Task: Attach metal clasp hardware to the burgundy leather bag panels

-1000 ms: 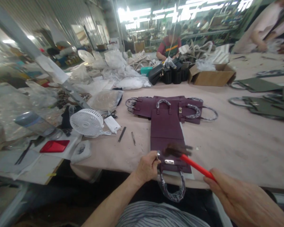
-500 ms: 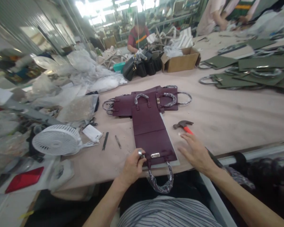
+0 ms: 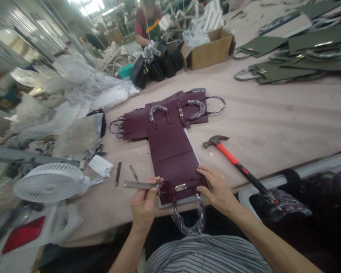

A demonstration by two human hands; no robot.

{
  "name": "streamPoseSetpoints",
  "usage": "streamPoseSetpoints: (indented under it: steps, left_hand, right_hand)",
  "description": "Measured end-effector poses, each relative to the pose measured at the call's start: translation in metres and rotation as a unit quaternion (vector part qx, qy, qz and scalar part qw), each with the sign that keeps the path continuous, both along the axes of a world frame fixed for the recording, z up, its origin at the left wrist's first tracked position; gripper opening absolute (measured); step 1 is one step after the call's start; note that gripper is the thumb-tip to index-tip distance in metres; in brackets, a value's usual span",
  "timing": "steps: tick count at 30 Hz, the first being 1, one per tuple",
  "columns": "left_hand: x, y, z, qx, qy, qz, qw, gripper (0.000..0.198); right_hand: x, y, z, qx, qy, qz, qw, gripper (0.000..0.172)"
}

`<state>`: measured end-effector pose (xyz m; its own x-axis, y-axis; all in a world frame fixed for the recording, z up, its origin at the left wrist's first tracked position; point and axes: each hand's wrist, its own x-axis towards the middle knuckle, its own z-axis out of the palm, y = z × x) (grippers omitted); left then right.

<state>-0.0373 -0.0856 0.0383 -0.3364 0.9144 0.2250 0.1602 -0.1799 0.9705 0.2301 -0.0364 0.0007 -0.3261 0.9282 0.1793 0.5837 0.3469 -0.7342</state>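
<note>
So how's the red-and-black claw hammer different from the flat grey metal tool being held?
The hammer lies on the table; the tool is in the left hand. The hammer is bigger; the tool is slimmer. The hammer's handle is partly red; the tool looks grey. Both show metal.

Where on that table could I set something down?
The widest bare stretch of table lies between the claw hammer and the olive-green bag panels. A smaller strip separates the cardboard box from the burgundy bag panels. The left is crowded with the white fan and clear plastic bags.
</note>
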Motion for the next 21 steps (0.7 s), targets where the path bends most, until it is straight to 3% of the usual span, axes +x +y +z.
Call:
streamPoseSetpoints:
  steps: [3,7,10,21]
  left_hand:
    - [0.021,0.016,0.009,-0.015,-0.118,0.038,0.992,0.022]
    - [0.065,0.030,0.009,-0.045,-0.053,-0.072,0.995,0.017]
    - [0.086,0.035,0.003,-0.055,0.003,-0.101,0.993,0.012]
    - [0.084,0.037,-0.004,-0.055,0.133,-0.113,0.983,0.013]
  right_hand:
    - [0.006,-0.001,-0.002,-0.003,0.018,0.024,1.000,0.049]
    - [0.017,-0.004,-0.006,-0.002,0.058,0.066,0.996,0.053]
    - [0.021,-0.008,-0.008,-0.009,0.079,0.043,0.996,0.056]
    - [0.022,-0.011,-0.018,-0.001,0.106,0.014,0.994,0.063]
